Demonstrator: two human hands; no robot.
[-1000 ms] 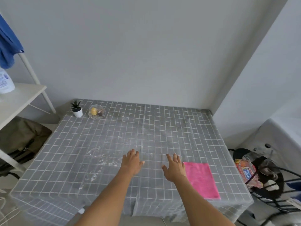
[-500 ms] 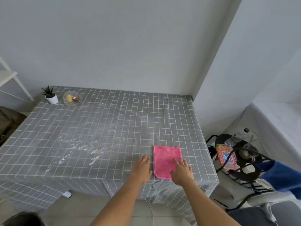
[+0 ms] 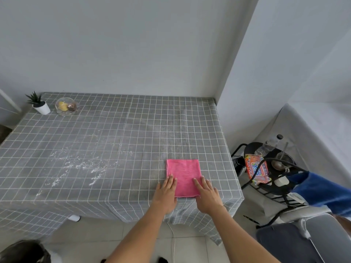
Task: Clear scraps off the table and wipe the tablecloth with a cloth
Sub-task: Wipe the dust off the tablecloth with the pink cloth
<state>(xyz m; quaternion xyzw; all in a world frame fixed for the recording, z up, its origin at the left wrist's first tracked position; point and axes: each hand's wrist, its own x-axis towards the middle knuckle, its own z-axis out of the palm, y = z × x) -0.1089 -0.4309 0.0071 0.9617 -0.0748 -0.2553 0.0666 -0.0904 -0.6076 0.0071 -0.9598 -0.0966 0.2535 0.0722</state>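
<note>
A folded pink cloth [image 3: 183, 175] lies flat near the front right edge of the table, on the grey checked tablecloth [image 3: 133, 130]. My left hand [image 3: 166, 194] rests flat at the cloth's lower left corner, fingertips on its edge. My right hand [image 3: 208, 194] lies flat over its lower right corner. Neither hand grips it. White crumb scraps [image 3: 79, 166] are scattered across the left-middle of the tablecloth.
A small potted plant [image 3: 39, 104] and a glass bowl [image 3: 66, 106] with small items stand at the far left corner. A black wire side table [image 3: 269, 171] with a colourful packet, bottle and glass stands right of the table. Walls close the back and right.
The view has swung right and both hands moved from the table's middle to the pink cloth, now lying flat on its lower corners.
</note>
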